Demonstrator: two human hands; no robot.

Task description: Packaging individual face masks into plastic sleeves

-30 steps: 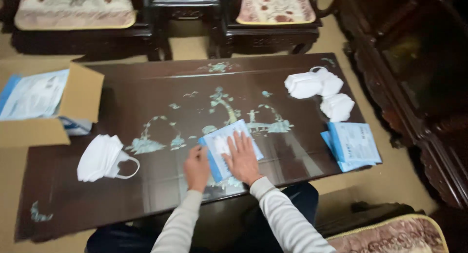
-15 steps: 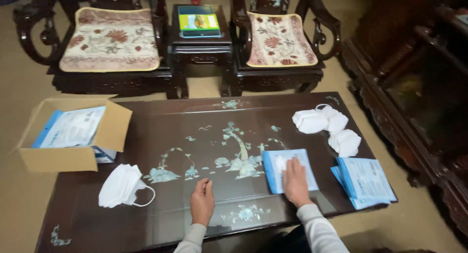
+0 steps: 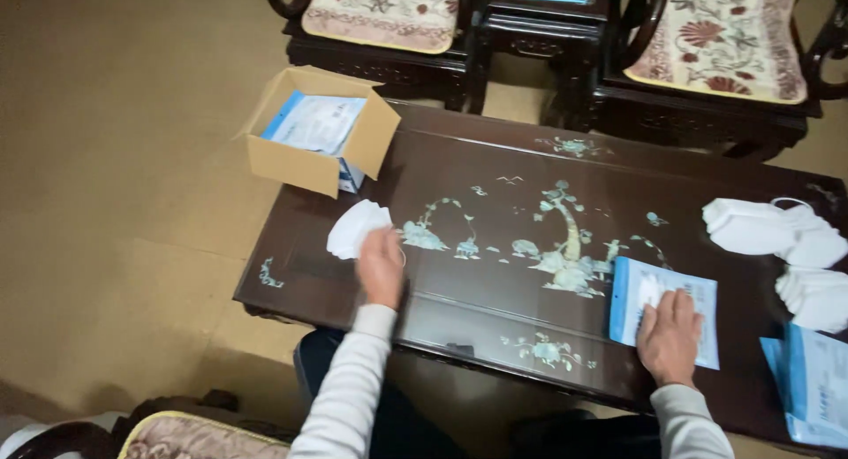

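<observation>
While I look down on the dark inlaid table [image 3: 495, 309], my left hand [image 3: 382, 266] reaches out to the left part of the top and lies on the near edge of a small stack of white folded masks [image 3: 356, 227]; the fingers touch the stack, but I cannot tell whether they have closed on a mask or only rest there. My right hand [image 3: 670, 335] is flat, fingers spread and unclenched, pressing on the near end of a blue-and-white flat packet [image 3: 658, 293] that lies on the table toward the right, just right of the pearly tree inlay at the middle. Well apart from it, at the far right of the table, sits a heap of white masks [image 3: 770, 231], with another smaller heap [image 3: 814, 297] just nearer. At the near right corner I see a pile of blue-and-white packets [image 3: 817, 384], partly cut off by the frame edge. On the far left corner of the table stands an open cardboard box [image 3: 305, 163] with more such packets inside it [image 3: 316, 123]. Beyond the table are two dark wooden chairs with flowered cushions [image 3: 384, 13], and between them a small dark side table [image 3: 541, 22]. Both my sleeves are pale and ribbed, and the floor to the left is plain tan.
</observation>
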